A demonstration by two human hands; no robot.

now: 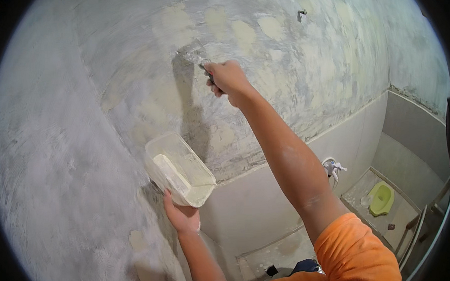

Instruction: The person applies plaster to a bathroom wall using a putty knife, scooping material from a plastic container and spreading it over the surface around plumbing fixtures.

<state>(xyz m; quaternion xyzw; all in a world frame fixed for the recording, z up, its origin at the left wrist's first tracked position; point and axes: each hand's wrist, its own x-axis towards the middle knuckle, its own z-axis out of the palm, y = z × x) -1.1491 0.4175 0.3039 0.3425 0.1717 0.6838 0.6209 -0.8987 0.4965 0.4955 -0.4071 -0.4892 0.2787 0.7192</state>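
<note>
My right hand [228, 78] is closed round the dark handle of a putty knife [193, 51]. The knife's blade lies at the patchy grey plaster wall [277, 83], where its shadow falls below. Lower down, my left hand [183, 215] holds a clear rectangular plastic tub [202, 172] from underneath, thumb against its side. Inside the tub sits pale cream putty [172, 174], smeared along the walls too. Similar cream patches [244, 35] spread over the wall around the knife.
A pipe outlet [301, 15] juts from the upper wall. Pale tiles [268, 201] cover the lower wall, with a tap [332, 168] on it. Far below at right is a green squat toilet [381, 199], near a ladder-like frame [415, 232]. Another wall [50, 163] adjoins at left.
</note>
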